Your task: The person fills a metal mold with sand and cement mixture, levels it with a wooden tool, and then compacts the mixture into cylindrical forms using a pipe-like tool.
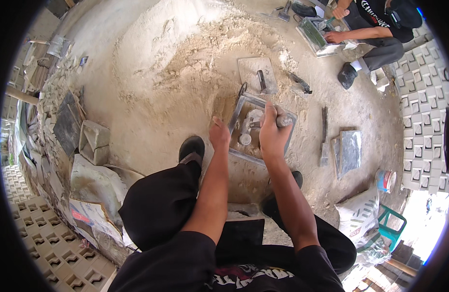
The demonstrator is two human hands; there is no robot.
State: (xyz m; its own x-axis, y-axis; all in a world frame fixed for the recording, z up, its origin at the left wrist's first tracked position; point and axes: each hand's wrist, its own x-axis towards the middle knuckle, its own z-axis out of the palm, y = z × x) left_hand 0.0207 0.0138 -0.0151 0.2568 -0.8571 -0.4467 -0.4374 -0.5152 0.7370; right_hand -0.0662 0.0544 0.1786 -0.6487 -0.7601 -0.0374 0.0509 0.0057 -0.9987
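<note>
A square metal mould frame (pixel 237 113) stands on the ground between my feet, with dusty pale material and a round-ended metal piece (pixel 245 139) inside it. Over the mould's right side, my right hand (pixel 274 131) is wrapped round a hand tool with a thick, dusty, rounded handle (pixel 284 120). That tool's head seems to reach into the mould, though my fingers hide part of it. My left hand (pixel 218 134) is closed beside the mould's left edge; whatever it may hold is hidden.
Beyond the mould lies a board (pixel 246 68) with a black-handled tool (pixel 262 80). A powder heap (pixel 156 39) spreads further back. Grey tiles (pixel 351 151), a long bar (pixel 324 131), a bucket (pixel 386 181) and a sack (pixel 358 214) are right. A co-worker handles another mould (pixel 314 36).
</note>
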